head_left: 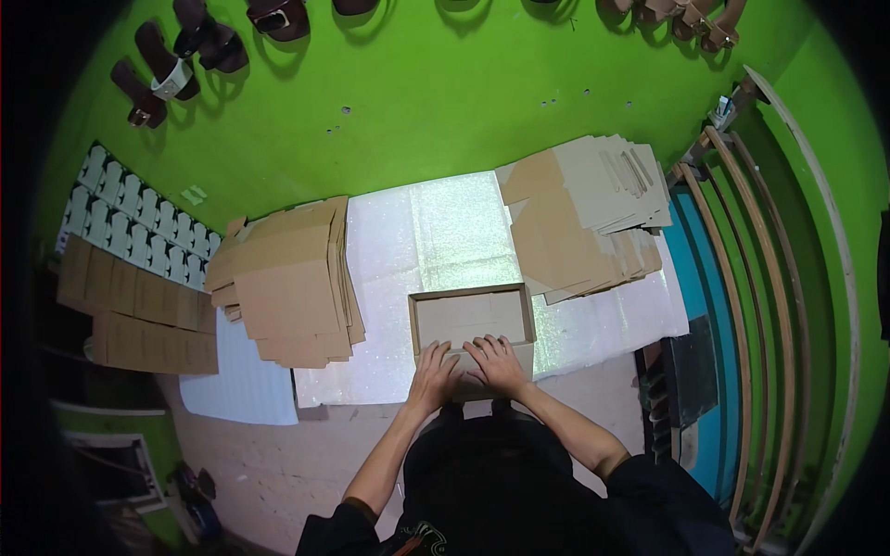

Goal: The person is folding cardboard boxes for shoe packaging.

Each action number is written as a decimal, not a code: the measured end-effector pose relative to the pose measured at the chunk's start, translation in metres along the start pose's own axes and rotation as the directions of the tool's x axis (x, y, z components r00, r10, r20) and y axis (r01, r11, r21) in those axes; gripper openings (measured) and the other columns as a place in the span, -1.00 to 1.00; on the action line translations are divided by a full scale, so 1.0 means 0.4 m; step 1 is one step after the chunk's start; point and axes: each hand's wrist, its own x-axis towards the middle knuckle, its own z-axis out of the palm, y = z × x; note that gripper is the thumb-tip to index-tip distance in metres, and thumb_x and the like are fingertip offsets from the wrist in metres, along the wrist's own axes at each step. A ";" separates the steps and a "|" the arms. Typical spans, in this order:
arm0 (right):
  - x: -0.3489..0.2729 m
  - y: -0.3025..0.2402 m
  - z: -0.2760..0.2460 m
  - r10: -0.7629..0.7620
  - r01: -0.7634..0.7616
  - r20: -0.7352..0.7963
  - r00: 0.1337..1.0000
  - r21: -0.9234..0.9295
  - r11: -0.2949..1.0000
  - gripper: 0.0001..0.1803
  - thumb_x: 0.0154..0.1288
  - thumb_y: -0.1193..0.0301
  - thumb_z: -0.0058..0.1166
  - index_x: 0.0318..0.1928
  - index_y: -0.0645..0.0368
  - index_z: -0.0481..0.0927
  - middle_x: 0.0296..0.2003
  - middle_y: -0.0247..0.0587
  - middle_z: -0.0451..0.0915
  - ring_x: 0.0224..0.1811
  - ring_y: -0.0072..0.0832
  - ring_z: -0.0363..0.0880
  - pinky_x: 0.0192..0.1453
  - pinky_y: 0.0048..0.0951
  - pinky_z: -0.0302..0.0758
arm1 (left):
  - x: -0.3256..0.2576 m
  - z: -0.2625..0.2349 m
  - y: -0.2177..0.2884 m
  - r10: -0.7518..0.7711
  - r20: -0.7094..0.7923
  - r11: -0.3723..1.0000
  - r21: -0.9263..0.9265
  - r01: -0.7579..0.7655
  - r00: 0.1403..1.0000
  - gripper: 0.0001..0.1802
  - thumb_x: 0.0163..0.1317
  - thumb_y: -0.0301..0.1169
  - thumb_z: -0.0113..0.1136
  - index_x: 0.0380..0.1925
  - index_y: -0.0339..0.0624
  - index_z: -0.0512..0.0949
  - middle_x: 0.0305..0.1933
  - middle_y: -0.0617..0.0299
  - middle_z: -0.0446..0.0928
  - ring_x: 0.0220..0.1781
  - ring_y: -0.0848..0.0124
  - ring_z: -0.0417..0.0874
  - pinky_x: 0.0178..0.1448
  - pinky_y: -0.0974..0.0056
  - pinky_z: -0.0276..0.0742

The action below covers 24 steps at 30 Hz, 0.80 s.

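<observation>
A shallow brown cardboard box stands with its top uncovered at the near edge of the table, straight in front of me. Its far and side walls are upright, and the bottom inside is plain. My left hand grips the near wall toward its left end, fingers bent over the top edge. Beside it, my right hand holds the same wall farther right in a similar way. The thumbs sit low on the near side, partly hidden by the hands, where a cardboard flap shows.
Flat cardboard blanks lie in a left stack and a right stack on the shiny white table cover. Boxes are piled at far left. A wooden rack stands at right. Sandals hang on the green wall.
</observation>
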 end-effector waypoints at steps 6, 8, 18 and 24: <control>-0.014 -0.025 -0.015 0.014 -0.016 0.046 0.999 0.038 0.999 -0.28 0.36 0.08 0.17 0.45 0.01 0.29 0.30 -0.10 0.39 0.40 -0.09 0.28 0.48 0.11 0.18 | 0.066 0.056 -0.085 -0.146 0.109 0.989 0.055 0.141 0.983 -0.42 0.47 -0.10 0.04 0.32 -0.29 0.41 0.51 -0.26 0.15 0.57 -0.26 0.06 0.59 -0.25 0.00; -0.026 -0.030 -0.016 0.042 -0.045 0.052 0.998 0.064 0.997 -0.30 0.38 0.08 0.16 0.44 0.01 0.30 0.31 -0.10 0.38 0.41 -0.10 0.27 0.49 0.12 0.16 | 0.080 0.054 -0.086 -0.200 0.131 0.971 0.162 0.178 0.971 -0.27 0.48 -0.05 0.00 0.47 -0.33 0.21 0.61 -0.31 -0.09 0.65 -0.24 -0.13 0.63 -0.26 -0.16; -0.025 -0.023 -0.008 0.063 -0.064 0.022 0.998 0.061 0.996 -0.33 0.36 0.08 0.18 0.39 0.01 0.35 0.24 -0.08 0.40 0.41 -0.06 0.26 0.52 0.18 0.12 | 0.102 0.036 -0.119 -0.261 0.043 0.937 0.254 0.242 0.964 -0.20 0.42 -0.21 0.02 0.52 -0.42 0.04 0.64 -0.34 -0.23 0.66 -0.24 -0.21 0.68 -0.12 -0.19; 0.032 -0.016 -0.045 0.091 -0.106 0.122 0.988 0.121 0.987 -0.38 0.40 0.06 0.14 0.37 0.03 0.37 0.24 -0.03 0.39 0.41 0.00 0.25 0.53 0.22 0.09 | 0.136 0.039 -0.169 -0.279 -0.005 0.937 0.219 0.273 0.960 -0.17 0.32 -0.41 0.05 0.51 -0.48 -0.03 0.61 -0.43 -0.26 0.65 -0.33 -0.24 0.68 -0.14 -0.16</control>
